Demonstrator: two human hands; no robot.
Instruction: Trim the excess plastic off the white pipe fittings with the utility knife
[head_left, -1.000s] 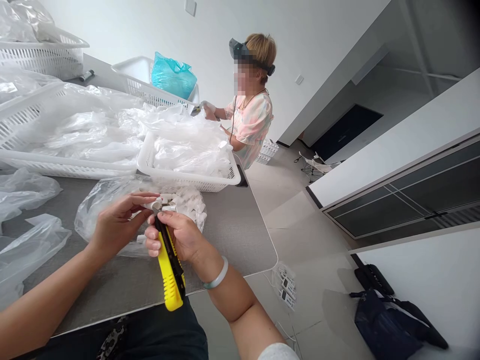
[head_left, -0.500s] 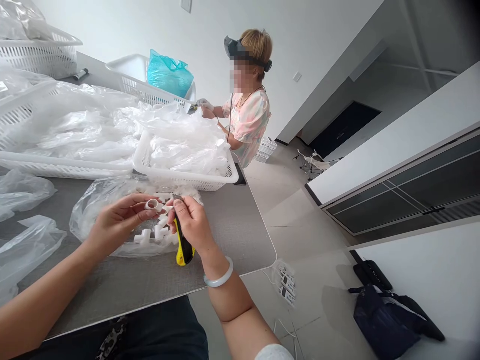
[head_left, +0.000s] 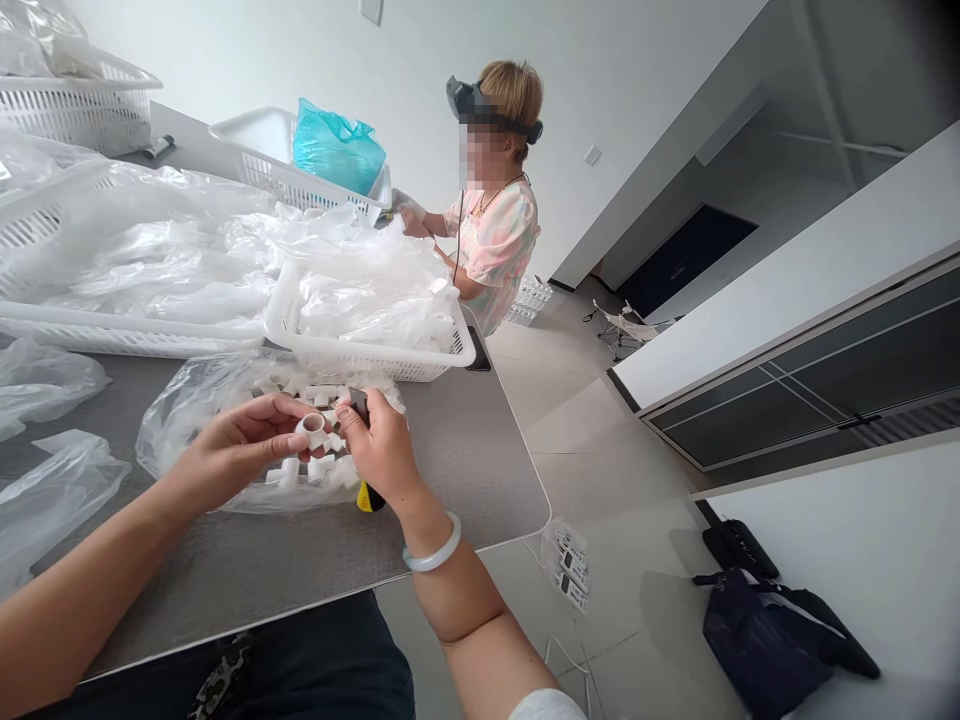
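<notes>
Between thumb and fingers, my left hand [head_left: 259, 437] pinches a white plastic pipe fitting [head_left: 312, 424], its round opening facing up toward me. My right hand [head_left: 381, 446] is closed around a yellow and black utility knife [head_left: 370, 497]; its metal end shows above the thumb, close to the fitting. Most of the knife's handle is hidden behind the palm. Under both hands, more white pipe fittings [head_left: 283, 473] lie on a spread clear plastic bag [head_left: 176, 420] on the grey table [head_left: 300, 555].
White baskets full of clear bags stand behind, the nearest being a small basket [head_left: 375, 355]. A dark phone-like object [head_left: 478, 350] lies by the table edge. Loose plastic bags [head_left: 64, 505] lie at left. Across the table a person [head_left: 499, 235] works beside a blue bag [head_left: 339, 148].
My right hand has turned the knife, so less of its yellow handle shows and the metal end points up more. The fitting in my left hand has shifted slightly right and down.
</notes>
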